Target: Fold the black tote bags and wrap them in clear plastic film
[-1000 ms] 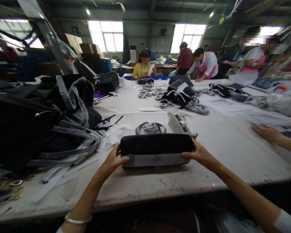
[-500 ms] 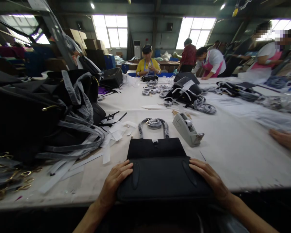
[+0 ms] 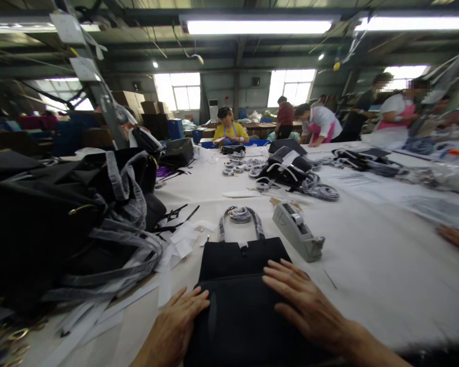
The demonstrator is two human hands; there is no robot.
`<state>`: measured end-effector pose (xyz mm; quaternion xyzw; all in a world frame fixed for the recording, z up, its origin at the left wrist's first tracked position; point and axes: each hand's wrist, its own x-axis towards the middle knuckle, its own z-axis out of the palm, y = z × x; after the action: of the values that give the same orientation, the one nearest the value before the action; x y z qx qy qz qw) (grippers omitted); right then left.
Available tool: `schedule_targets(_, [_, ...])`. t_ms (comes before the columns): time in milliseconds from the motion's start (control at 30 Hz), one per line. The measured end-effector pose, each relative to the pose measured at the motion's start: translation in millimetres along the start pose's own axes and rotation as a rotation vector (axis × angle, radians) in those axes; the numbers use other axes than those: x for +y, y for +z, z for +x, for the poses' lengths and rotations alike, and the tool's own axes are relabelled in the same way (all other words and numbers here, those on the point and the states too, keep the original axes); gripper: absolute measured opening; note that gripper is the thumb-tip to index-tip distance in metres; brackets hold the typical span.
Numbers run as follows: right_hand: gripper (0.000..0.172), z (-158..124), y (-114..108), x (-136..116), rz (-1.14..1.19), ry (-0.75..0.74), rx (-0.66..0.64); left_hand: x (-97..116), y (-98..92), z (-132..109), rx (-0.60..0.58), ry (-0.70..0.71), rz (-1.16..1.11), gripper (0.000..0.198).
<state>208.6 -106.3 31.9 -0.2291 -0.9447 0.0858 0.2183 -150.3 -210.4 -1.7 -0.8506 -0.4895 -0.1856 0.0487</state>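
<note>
Left hand [image 3: 176, 322] rests loosely uncurled along the black bag [image 3: 240, 316], right hand [image 3: 309, 300] splayed wide over it (grey tape dispenser [image 3: 295, 232] just beyond)!

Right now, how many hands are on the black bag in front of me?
2: your left hand at the left edge of the black bag, your right hand over its right side. Its near end runs out of frame.

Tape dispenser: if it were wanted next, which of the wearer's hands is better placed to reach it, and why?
Probably the right hand: it rests on the black handbag, with the tape dispenser beyond it on the same side. The left hand, at the bag's left edge, is farther.
</note>
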Motion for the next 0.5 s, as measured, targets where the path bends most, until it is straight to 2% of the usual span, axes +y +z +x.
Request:
schedule_targets(67, [0.059,18.5,8.9,-9.4,0.054,-0.049,-0.158,-1.8,-2.5,9.0,0.026,0.048,0.077,0.041])
schedule_targets(133, [0.064,24.9,19.1,-8.8,0.088,-0.068,-0.246,-1.6,-1.5,20.0,0.039,0.094,0.149,0.031])
schedule_targets(200, [0.066,23.1,27.5,-3.6,0.101,-0.069,-0.245,3.6,2.7,36.2,0.070,0.105,0.199,0.020])
schedule_targets(300, [0.063,18.6,33.4,1.5,0.092,-0.085,-0.189,22.8,15.8,71.1,0.169,0.180,0.204,0.017])
schedule_targets(400, [0.056,18.5,37.8,0.4,0.113,-0.079,-0.154,45.9,40.2,104.7,0.248,0.294,0.158,0.048])
schedule_targets(500, [0.040,16.9,44.9,-1.8,0.189,-0.050,-0.036,55.9,72.9,119.4,0.267,0.345,0.144,0.077])
